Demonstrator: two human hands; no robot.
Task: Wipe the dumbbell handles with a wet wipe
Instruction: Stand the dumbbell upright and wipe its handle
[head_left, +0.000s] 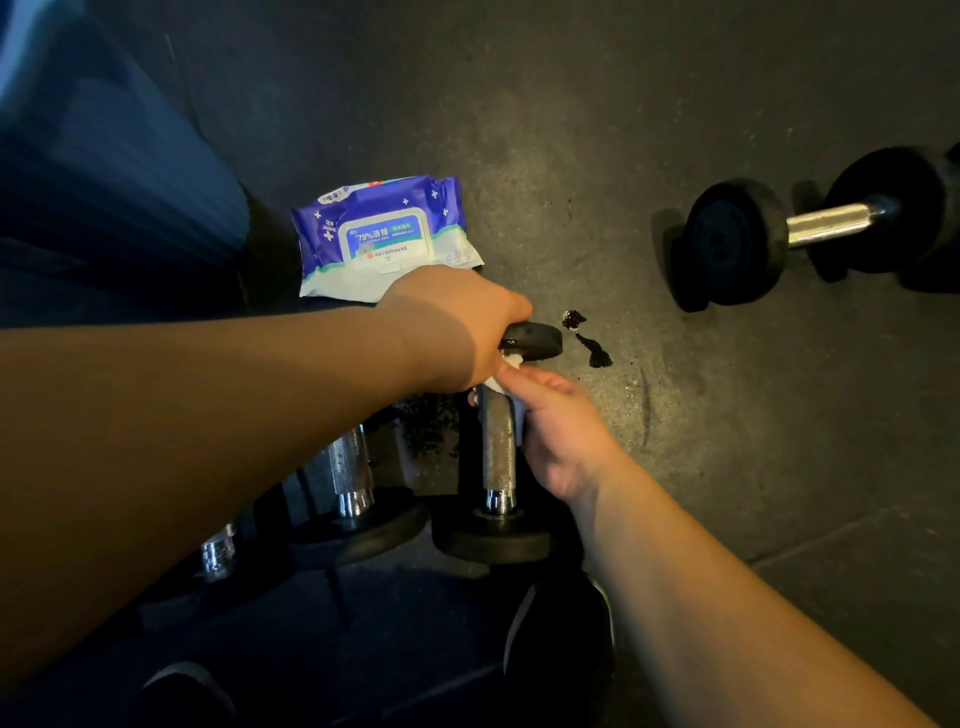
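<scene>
A dumbbell with a knurled chrome handle (497, 447) lies on the dark floor, pointing away from me. My left hand (457, 327) grips its far black weight head (535, 340). My right hand (558, 431) wraps a white wet wipe (506, 371) around the upper part of the handle, fingers curled on it. Most of the wipe is hidden under my fingers. The near weight head (491, 538) rests toward me.
A purple and white wet-wipe pack (382, 234) lies beyond my left hand. Two more dumbbells (348, 467) lie to the left, partly under my left forearm. Another dumbbell (826, 223) sits at the far right. Dark wet spots (589, 340) mark the floor. My shoe (561, 639) is below.
</scene>
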